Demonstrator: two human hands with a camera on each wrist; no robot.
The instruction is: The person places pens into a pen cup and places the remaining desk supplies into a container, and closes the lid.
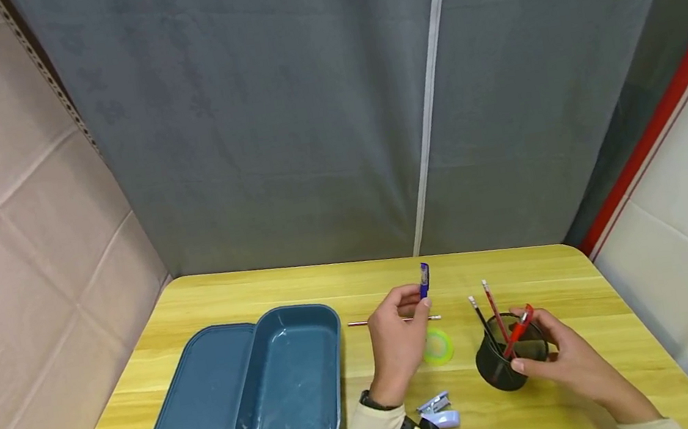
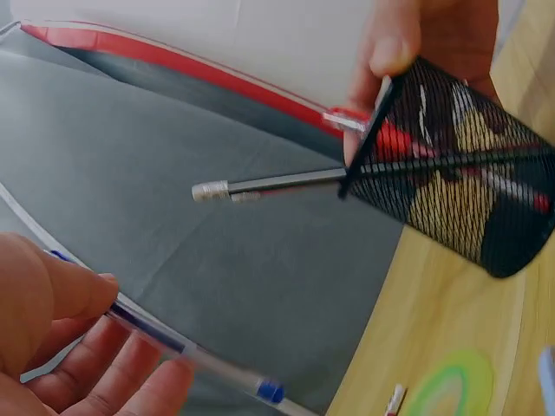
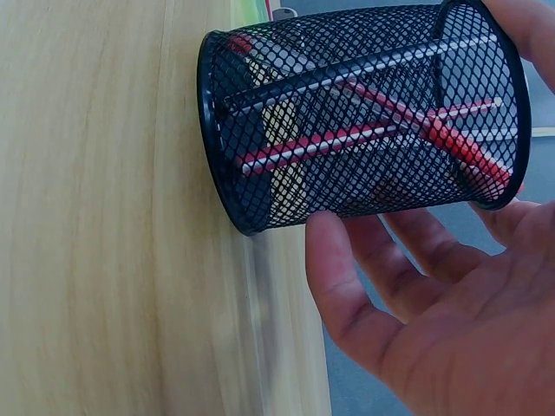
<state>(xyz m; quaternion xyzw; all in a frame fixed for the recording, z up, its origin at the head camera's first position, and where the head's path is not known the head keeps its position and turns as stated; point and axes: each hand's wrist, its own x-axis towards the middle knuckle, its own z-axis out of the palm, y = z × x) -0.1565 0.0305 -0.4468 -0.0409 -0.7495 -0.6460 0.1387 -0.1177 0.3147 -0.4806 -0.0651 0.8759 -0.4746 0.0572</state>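
My left hand (image 1: 400, 339) pinches a blue pen (image 1: 424, 280) between thumb and fingers, above the middle of the table. In the left wrist view the clear-barrelled pen (image 2: 173, 340) slants across the fingertips. To the right, my right hand (image 1: 573, 362) grips a black mesh pen holder (image 1: 499, 372) by its side and rim, thumb in front. Inside lean a black pencil (image 1: 480, 314), a red pencil (image 1: 492, 300) and a red pen (image 1: 522, 325). Through the mesh in the right wrist view, the red pen (image 3: 473, 156) crosses the pencils.
Another pencil (image 1: 357, 324) lies on the table, partly hidden behind my left hand. Nearby are a green tape roll (image 1: 447, 347) and a purple stapler (image 1: 441, 419). At the left, a blue box (image 1: 292, 400) sits against its lid (image 1: 199, 406). A grey curtain (image 1: 263, 123) stands behind the table.
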